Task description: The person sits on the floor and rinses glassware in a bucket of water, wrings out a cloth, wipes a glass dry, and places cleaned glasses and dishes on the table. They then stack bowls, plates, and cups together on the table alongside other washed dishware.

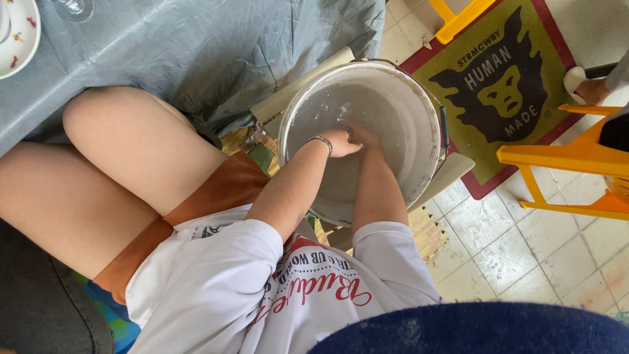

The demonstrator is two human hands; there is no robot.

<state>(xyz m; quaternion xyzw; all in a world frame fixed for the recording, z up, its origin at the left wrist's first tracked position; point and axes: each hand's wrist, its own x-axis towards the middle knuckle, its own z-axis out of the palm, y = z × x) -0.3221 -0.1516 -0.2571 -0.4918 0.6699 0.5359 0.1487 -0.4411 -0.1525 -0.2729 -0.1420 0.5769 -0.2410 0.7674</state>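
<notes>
Head view: in the middle of the frame a white bucket (286,124) stands on beige slats (452,172), and it holds cloudy water (393,108). Both forearms reach up from the bottom of the frame into it. The left hand (339,141), with a thin bracelet (321,139) at the wrist, lies at the water surface near the centre of the bucket. Its fingers curl toward the right hand (364,137), which touches it and is partly under the water. The water is not clear, so I cannot tell if either hand grasps something or only presses against the other.

In my judgement, the work in the water goes well if the hands stay low and near the centre, well away from the rim, so that nothing splashes onto the tiled floor (524,249). The bucket seems to sit on a narrow support, so it is better to press straight down, not sideways. Small, slow motions are also safer here. The black grip of the handle (444,128) hangs at the right side of the bucket, apart from both hands.

Around it, a grey tablecloth (196,46) fills the upper left, with a white plate (16,36) in the corner. A rug with a dark figure (498,85) lies at the upper right, and an orange plastic chair (570,157) stands at the right edge.
</notes>
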